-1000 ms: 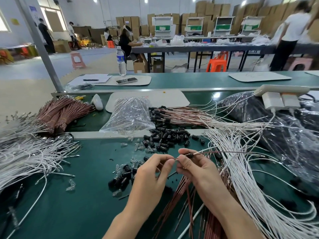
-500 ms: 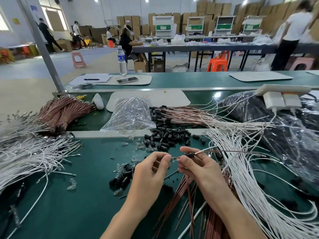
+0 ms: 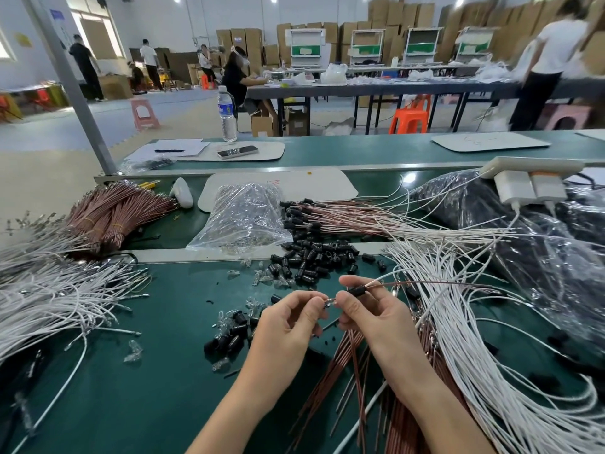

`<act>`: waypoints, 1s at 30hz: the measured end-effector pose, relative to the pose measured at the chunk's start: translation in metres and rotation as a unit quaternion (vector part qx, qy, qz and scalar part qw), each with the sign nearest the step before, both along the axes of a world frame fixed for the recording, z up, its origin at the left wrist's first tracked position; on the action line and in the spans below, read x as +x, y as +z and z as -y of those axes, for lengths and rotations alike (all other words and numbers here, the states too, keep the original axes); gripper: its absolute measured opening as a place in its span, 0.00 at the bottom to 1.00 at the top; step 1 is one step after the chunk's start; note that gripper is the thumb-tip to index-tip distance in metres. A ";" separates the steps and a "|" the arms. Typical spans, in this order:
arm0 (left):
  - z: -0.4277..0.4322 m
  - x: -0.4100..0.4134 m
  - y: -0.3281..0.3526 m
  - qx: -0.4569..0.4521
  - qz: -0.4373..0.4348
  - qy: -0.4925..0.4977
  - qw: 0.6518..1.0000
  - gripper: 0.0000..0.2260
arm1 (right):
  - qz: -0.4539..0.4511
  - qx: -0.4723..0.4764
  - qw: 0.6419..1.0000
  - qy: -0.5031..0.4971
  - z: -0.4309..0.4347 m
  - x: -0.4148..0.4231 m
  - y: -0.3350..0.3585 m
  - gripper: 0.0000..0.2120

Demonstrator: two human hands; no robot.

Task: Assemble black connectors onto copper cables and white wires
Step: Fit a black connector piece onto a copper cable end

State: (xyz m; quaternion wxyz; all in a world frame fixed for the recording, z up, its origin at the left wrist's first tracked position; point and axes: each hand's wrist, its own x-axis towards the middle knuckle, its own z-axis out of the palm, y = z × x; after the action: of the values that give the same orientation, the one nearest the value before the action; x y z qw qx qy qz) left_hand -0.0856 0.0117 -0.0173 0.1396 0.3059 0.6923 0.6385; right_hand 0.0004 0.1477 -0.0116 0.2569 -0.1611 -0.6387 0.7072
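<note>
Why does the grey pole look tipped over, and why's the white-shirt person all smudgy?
Head view: the wide-angle lens likely leans the grey metal pole; the person in the white shirt is motion-blurred; ceiling light glints off the clear crinkly plastic bag; the left hand pinching a shiny terminal and right hand pinching the small black connector look sharp.

I'm seeing the worktop (image 3: 131, 404) showing a matt green covering. The black connectors (image 3: 314, 260) heaped near its middle are reading as smooth plastic, catching dull highlights. The copper cables (image 3: 352, 358) at the near edge are wearing a glossy copper-brown sheath; the white wires (image 3: 491, 371) along the right edge are looking smooth and satiny. The clear bag (image 3: 242, 217) toward the far edge is glinting as crinkled film. Between the left hand (image 3: 284, 329) and right hand (image 3: 376, 319) a small piece (image 3: 330, 301) is gleaming; metal or clear plastic, I'm not managing to tell.
</note>
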 end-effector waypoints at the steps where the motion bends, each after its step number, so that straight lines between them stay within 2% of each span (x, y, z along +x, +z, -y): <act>1: 0.000 0.000 0.000 0.001 0.005 -0.003 1.000 0.09 | 0.000 0.011 1.000 -0.004 0.000 0.000 0.000 0.10; 17: -0.003 -0.001 0.000 -0.015 0.067 -0.029 0.997 0.05 | 0.018 0.139 0.989 -0.047 -0.001 -0.002 -0.009 0.10; 22: -0.003 0.000 0.001 -0.016 0.071 -0.037 0.997 0.04 | 0.010 0.126 0.991 -0.047 0.000 -0.001 -0.005 0.10; 25: -0.003 0.001 0.001 -0.010 0.061 -0.030 0.998 0.04 | 0.004 0.087 0.996 -0.035 0.001 0.000 -0.002 0.10; 30: -0.003 -0.001 0.000 -0.003 0.056 -0.011 0.998 0.05 | 0.009 0.023 1.000 0.012 0.001 -0.001 0.000 0.18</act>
State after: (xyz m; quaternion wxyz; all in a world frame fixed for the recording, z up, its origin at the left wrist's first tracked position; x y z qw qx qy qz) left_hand -0.0862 0.0151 -0.0170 0.1861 0.2768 0.6816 0.6512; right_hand -0.0007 0.1469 -0.0114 0.2462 -0.1532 -0.6588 0.6941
